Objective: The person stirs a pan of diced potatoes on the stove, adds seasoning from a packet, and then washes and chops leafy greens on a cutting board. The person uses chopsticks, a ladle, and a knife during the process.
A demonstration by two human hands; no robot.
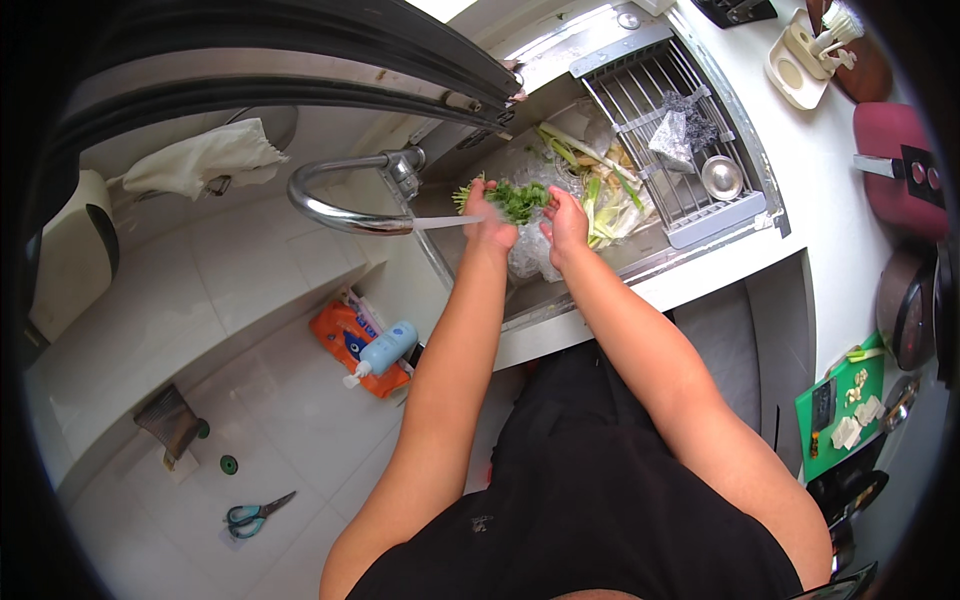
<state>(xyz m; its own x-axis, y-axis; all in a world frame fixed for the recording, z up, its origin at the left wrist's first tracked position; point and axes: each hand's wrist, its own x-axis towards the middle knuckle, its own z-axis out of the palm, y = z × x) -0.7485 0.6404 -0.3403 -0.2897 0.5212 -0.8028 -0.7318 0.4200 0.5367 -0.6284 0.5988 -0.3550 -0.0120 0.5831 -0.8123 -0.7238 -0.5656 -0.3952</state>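
My left hand holds a bunch of leafy green herbs, likely coriander, over the sink. The cut stems stick out to the left of that hand. Water from the curved chrome tap runs onto the hand and the herbs. My right hand is cupped beside the leaf ends, its fingers apart; whether it touches the leaves is hard to tell. Below both hands lie a clear plastic bag and leek or spring onion scraps in the sink.
A metal drying rack spans the sink's right side, carrying a scouring pad and a small metal strainer. Farther right stands a green cutting board with chopped food. Left are a blue pump bottle, an orange packet and scissors.
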